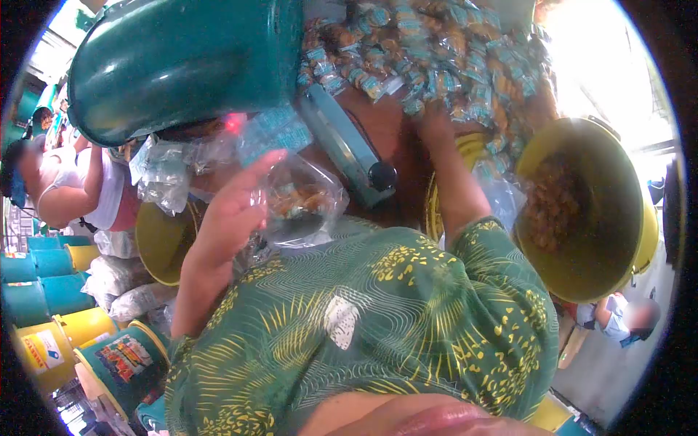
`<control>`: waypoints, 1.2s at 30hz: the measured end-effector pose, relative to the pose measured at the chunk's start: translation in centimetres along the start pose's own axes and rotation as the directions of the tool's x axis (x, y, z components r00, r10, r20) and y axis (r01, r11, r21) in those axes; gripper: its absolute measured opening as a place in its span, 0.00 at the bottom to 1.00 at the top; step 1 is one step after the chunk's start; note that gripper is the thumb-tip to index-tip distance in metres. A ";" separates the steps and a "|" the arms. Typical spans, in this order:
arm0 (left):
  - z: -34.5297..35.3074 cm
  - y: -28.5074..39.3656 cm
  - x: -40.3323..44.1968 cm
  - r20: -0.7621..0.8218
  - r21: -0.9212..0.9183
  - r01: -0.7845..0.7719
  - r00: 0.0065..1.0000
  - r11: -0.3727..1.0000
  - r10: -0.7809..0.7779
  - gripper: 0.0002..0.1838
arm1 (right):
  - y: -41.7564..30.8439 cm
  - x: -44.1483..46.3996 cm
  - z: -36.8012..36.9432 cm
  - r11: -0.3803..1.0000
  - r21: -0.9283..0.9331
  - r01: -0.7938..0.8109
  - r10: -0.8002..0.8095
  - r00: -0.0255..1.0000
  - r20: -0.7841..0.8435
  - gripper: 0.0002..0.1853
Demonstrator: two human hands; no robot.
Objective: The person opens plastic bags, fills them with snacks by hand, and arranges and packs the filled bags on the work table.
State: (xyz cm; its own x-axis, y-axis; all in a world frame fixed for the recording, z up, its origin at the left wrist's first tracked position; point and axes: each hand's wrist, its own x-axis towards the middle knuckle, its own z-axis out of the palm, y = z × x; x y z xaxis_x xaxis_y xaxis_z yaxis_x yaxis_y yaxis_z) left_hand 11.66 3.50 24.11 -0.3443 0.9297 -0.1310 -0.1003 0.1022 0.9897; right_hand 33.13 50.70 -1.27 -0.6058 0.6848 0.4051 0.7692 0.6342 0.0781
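The left hand (pixel 236 207) holds a clear plastic bag with brown contents (pixel 305 211) by the near edge of the brown table (pixel 408 195), index finger stretched out, other fingers curled against the plastic; the right hand (pixel 436 127) is at the near edge of a heap of small clear-and-blue packets (pixel 443 65); I cannot tell whether its blurred fingers pinch one; a long blue-grey device with a round black knob (pixel 338 134) lies between the hands.
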 end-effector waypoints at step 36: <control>0.0 -2.5 1.0 0.152 0.073 -0.067 0.987 0.995 0.055 0.43 | -22.8 -0.9 -36.3 0.181 0.777 0.603 -0.983 0.092 0.157 0.23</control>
State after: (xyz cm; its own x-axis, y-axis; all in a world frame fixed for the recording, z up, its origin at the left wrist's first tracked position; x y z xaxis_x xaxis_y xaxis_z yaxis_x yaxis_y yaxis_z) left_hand 11.55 4.20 21.48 -0.2034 0.9769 -0.0658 -0.0086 0.0654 0.9978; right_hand 23.47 22.60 29.65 -0.8440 -0.5042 -0.1830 -0.3842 0.8063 -0.4497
